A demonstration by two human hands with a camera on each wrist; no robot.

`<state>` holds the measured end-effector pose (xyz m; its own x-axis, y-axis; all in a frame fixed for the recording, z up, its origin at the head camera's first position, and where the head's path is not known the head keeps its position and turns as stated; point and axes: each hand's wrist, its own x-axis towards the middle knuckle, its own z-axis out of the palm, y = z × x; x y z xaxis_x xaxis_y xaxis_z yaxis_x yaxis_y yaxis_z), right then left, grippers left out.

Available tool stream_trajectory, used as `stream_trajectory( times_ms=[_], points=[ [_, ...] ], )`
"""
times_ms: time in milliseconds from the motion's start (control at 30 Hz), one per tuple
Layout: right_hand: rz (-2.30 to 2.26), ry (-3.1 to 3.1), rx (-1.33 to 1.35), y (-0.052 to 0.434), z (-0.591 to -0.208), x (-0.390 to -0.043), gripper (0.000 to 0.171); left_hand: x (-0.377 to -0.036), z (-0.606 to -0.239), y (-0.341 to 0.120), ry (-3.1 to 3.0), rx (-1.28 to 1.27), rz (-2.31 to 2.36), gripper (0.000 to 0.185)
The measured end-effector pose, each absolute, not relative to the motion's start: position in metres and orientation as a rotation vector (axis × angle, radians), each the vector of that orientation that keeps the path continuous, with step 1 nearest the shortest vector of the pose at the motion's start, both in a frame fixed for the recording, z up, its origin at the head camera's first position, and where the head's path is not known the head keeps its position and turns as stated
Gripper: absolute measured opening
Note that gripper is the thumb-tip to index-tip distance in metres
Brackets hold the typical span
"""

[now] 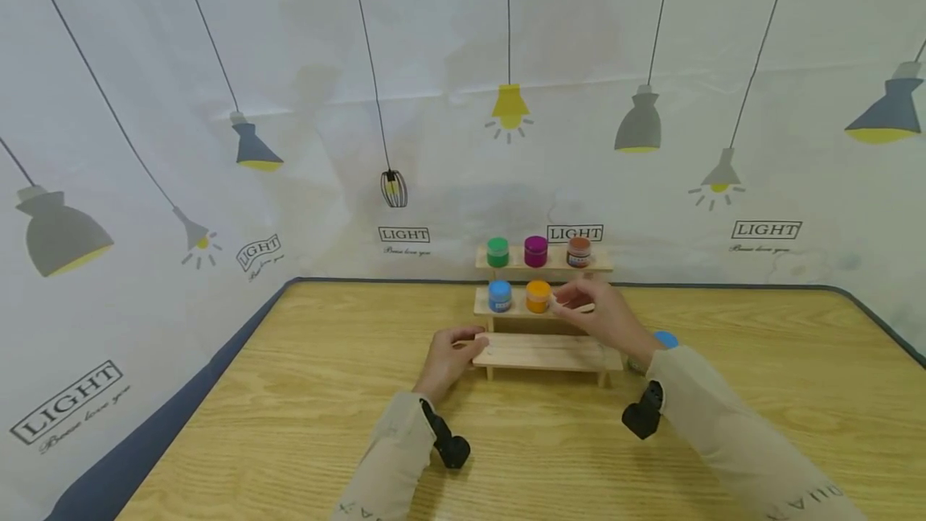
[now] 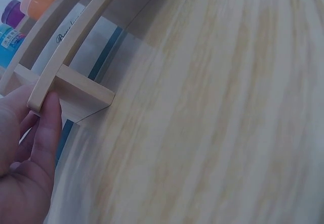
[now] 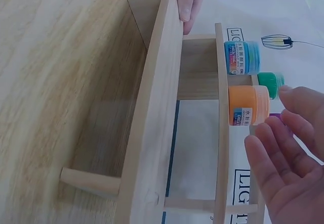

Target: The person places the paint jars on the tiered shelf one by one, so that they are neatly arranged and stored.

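Observation:
A wooden three-tier display stand (image 1: 547, 350) stands on the table. My left hand (image 1: 447, 360) grips the left end of its lowest shelf, with the thumb on top and fingers beneath; the left wrist view shows this shelf end (image 2: 44, 90) between them. On the middle shelf sit a blue paint jar (image 1: 500, 296) and an orange paint jar (image 1: 538, 297). My right hand (image 1: 596, 313) is just right of the orange jar. In the right wrist view its fingers (image 3: 276, 158) are spread loosely beside the orange jar (image 3: 248, 105), holding nothing.
Green (image 1: 497, 252), purple (image 1: 535, 251) and brown (image 1: 579, 252) jars line the top shelf. A blue-lidded jar (image 1: 665, 339) stands right of the stand, partly hidden by my right wrist. Behind the table hangs a lamp-printed cloth (image 1: 448, 159).

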<state>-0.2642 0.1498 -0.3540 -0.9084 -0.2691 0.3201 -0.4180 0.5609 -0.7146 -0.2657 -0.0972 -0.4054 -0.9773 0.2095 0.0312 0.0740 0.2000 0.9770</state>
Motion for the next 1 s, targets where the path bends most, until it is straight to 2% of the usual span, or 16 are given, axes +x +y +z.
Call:
stream_trajectory(
  times_ms=[433,700,1000],
  points=[
    [1.255,-2.631,0.571,0.179,-0.359,-0.250,0.027,-0.266,-0.408,-0.099,2.361,0.257,1.900,0.030],
    [1.171,-2.678,0.468,0.208,-0.358,-0.237,0.032,-0.267,-0.407,-0.098,2.353,0.261,1.897,0.029],
    [1.110,-2.717,0.325,0.242,-0.367,-0.233,0.037,-0.284,-0.430,-0.099,2.343,0.276,1.913,0.030]
  ],
)
